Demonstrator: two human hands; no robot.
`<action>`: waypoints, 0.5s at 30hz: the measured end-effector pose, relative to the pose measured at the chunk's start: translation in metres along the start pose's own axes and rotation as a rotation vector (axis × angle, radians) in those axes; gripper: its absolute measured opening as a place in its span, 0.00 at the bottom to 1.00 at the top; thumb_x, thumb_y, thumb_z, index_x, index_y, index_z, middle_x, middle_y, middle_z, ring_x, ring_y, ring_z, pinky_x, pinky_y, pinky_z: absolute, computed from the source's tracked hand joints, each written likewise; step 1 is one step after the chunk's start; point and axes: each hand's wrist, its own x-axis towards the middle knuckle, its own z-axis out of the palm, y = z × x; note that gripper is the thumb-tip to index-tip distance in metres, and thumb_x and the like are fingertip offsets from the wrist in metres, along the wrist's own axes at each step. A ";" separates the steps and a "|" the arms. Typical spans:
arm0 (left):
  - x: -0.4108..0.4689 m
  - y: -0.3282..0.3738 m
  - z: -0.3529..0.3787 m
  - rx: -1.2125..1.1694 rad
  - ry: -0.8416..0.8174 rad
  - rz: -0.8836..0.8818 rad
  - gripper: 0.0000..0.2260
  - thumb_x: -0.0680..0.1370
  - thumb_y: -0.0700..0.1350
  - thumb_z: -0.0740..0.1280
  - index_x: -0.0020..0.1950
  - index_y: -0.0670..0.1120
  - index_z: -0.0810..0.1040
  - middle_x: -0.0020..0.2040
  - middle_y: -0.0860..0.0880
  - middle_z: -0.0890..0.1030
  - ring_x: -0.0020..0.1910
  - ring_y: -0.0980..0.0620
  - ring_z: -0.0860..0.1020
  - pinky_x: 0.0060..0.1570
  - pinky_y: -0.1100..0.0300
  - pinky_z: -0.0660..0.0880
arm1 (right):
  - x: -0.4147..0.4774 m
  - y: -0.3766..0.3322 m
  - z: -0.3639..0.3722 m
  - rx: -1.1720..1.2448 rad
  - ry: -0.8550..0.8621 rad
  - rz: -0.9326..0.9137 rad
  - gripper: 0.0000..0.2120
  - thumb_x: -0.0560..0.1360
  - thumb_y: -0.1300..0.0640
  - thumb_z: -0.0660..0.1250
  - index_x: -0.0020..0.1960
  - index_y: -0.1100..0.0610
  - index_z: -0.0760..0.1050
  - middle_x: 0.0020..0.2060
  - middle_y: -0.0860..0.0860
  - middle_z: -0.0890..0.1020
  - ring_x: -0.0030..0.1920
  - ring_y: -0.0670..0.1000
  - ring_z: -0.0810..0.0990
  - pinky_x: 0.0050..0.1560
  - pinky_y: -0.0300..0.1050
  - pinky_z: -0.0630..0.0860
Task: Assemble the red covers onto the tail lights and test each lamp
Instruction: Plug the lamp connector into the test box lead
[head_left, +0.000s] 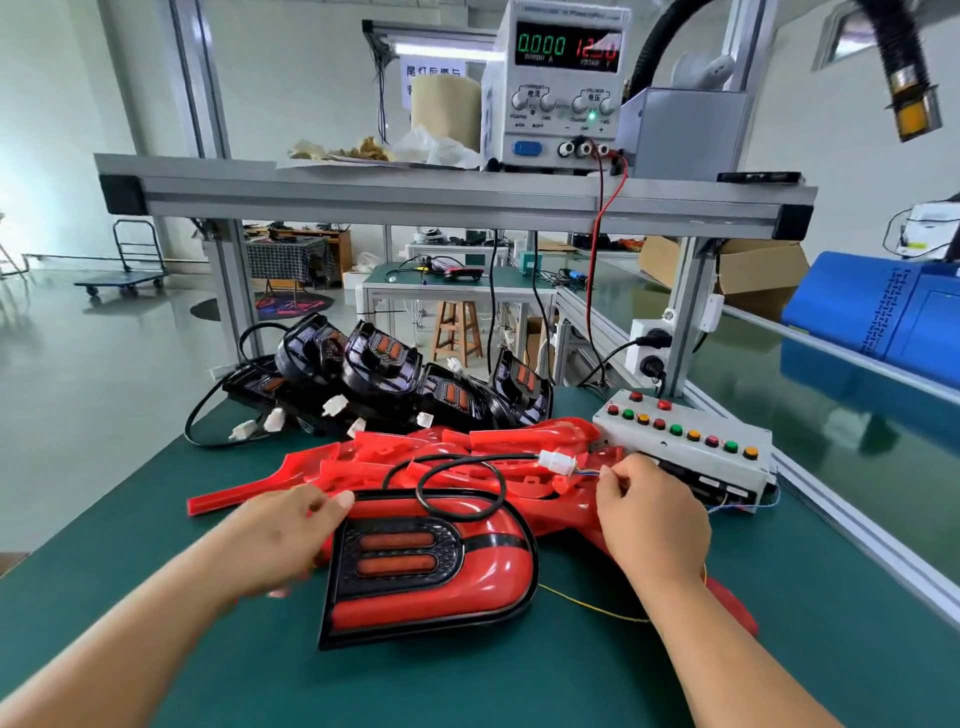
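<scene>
- Tail light (431, 561) lay on the surface (156, 597), left hand (283, 535) gripping its edge.
- Right hand (652, 512) pinched thin leads (589, 473) beside the white connector (557, 461).
- Pushing on the housing, not the leads, seemed advisable.

At the centre of the frame, a tail light (441, 566) with its red cover fitted lies on the green surface (467, 686), its black cable (462, 493) looped over its top. The left hand (291, 540) grips the lamp's left edge, while the right hand (652, 512) pinches thin wires (586, 472) just beside a white connector (556, 461). Behind, loose red covers (467, 447) are heaped before a row of black lamp bases (384, 364). A button box (685, 441) sits at right; a power supply (561, 88) on the shelf (363, 192) above shows lit digits.
</scene>
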 end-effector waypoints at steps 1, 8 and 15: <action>-0.005 -0.001 0.004 -0.148 -0.045 -0.038 0.18 0.81 0.60 0.56 0.47 0.47 0.75 0.41 0.45 0.81 0.30 0.52 0.80 0.31 0.60 0.78 | -0.001 0.000 -0.001 -0.019 -0.003 -0.011 0.10 0.78 0.52 0.64 0.39 0.53 0.74 0.25 0.42 0.66 0.32 0.56 0.72 0.37 0.46 0.65; -0.016 -0.006 0.035 -0.578 -0.049 -0.038 0.09 0.82 0.50 0.59 0.58 0.48 0.72 0.47 0.50 0.79 0.38 0.57 0.77 0.37 0.65 0.75 | -0.003 0.002 0.000 -0.063 0.026 -0.001 0.11 0.78 0.54 0.64 0.38 0.52 0.71 0.25 0.43 0.64 0.31 0.54 0.68 0.38 0.46 0.65; -0.020 -0.004 0.038 -0.949 -0.069 0.097 0.17 0.83 0.37 0.55 0.63 0.55 0.74 0.51 0.53 0.85 0.50 0.55 0.83 0.42 0.63 0.79 | 0.002 0.004 0.001 0.035 0.054 0.174 0.08 0.79 0.54 0.60 0.47 0.58 0.75 0.33 0.54 0.75 0.35 0.57 0.70 0.38 0.47 0.68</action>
